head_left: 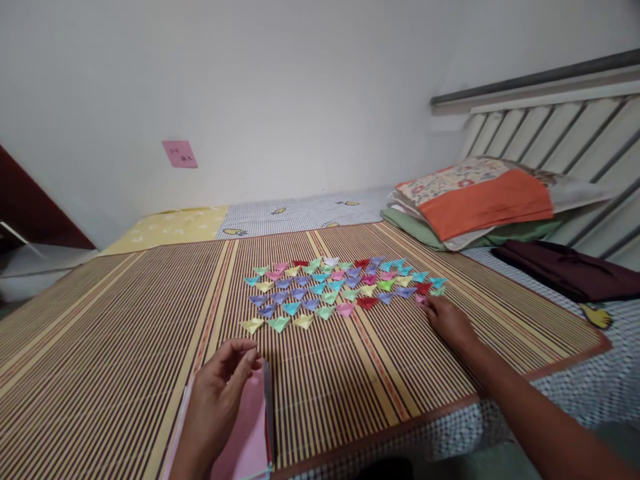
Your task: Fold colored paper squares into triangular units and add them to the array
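Several small folded paper pieces in many colours lie in rows on the striped mat [310, 373]; a green one [279, 324] is in the front row. My right hand [447, 320] reaches to the right end of the rows, its fingertips closed on a small pink folded paper [421, 301] at the mat. My left hand [220, 393] hovers over a stack of pink paper sheets [247, 433] at the near edge, fingers curled with thumb and fingertips close together. Whether anything is between those fingertips is too small to tell.
Folded cloths with an orange band [487, 207] are piled at the back right beside a white slatted rail [555, 133]. A dark maroon cloth [565, 270] lies nearer on the right. A pink note [179, 154] is on the wall.
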Demonstrator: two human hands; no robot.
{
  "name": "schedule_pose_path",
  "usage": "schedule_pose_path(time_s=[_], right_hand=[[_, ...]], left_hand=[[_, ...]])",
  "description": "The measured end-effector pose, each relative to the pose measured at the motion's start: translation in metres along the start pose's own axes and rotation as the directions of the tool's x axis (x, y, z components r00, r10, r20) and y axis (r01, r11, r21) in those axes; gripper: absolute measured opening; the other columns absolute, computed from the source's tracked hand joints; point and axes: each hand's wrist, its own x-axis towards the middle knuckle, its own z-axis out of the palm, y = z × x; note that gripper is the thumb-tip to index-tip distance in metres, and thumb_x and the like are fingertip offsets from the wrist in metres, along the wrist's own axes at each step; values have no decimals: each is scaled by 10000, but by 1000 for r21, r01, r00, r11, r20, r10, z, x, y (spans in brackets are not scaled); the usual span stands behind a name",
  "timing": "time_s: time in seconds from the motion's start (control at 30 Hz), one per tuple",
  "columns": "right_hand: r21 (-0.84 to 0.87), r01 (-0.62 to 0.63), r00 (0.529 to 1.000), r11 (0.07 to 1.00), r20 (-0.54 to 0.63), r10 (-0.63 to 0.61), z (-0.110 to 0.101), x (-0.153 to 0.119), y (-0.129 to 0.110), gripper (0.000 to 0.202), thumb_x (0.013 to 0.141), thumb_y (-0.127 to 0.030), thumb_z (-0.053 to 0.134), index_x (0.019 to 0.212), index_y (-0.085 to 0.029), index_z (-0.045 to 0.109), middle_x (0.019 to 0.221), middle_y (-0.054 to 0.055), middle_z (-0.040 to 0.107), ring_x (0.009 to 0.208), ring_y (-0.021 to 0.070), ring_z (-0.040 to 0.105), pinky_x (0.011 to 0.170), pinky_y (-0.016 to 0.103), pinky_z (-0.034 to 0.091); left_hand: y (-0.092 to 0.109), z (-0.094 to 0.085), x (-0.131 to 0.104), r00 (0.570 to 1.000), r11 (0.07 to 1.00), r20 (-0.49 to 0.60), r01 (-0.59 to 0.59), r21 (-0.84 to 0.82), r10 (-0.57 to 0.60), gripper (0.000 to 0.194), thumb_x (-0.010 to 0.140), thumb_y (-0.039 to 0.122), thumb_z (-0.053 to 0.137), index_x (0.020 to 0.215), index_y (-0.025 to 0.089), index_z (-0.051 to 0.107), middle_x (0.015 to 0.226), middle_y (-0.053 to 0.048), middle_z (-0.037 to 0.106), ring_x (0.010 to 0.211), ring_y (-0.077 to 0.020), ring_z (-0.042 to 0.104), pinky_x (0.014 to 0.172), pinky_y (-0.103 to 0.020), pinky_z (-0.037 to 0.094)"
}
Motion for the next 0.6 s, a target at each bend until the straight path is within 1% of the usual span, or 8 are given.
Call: schedule_pose_path(time_s=[0.13,0.23,0.33,0.47,0.53,0.6], right_hand=[[22,-15,999,1000,31,15,-1,-1,0,131,908,-176,560,889,-185,689,945,100,735,838,237,666,685,292,425],[40,-34,999,999,37,33,-1,-1,-3,143,923,-196,549,908,-183,690,973,109,743,862,245,664,701,298,427],[64,-55,998,996,30,53,-3,-2,-3,154,909,-193,552,952,-183,699,978,106,750,853,245,658,707,303,425],[66,-134,990,989,-39,137,-11,-2,8,215,902,-176,497,993,-165,691,960,121,726,838,259,641,718,329,434],[61,-172,981,983,-79,177,-16,0,16,237,900,-161,471,996,-150,688,994,145,711,896,279,641,748,346,453],[53,-189,976,981,-95,194,-19,4,23,241,898,-141,471,997,-133,690,1022,163,699,963,289,640,784,356,468]], left_hand=[[-2,1,1,1000,1000,16,3,-7,-2,249,878,439,707,957,203,709,822,-36,719,784,-214,707,692,-299,586],[-3,1,0,1000,1000,19,3,-2,-3,246,885,436,705,965,204,708,830,-34,720,791,-212,709,699,-298,585],[-3,0,0,1000,1000,15,2,0,-2,249,889,439,701,971,204,707,831,-34,718,788,-210,705,695,-296,584],[-3,-1,0,1000,1000,10,2,6,-2,249,891,440,698,971,204,710,827,-36,717,784,-207,696,703,-299,584],[-3,-1,0,1000,1000,6,3,3,-3,250,884,442,707,960,204,709,822,-35,717,782,-206,693,717,-303,587],[-3,0,1,1000,1000,6,7,-6,-7,254,879,448,711,952,204,706,818,-34,716,781,-206,693,716,-302,588]])
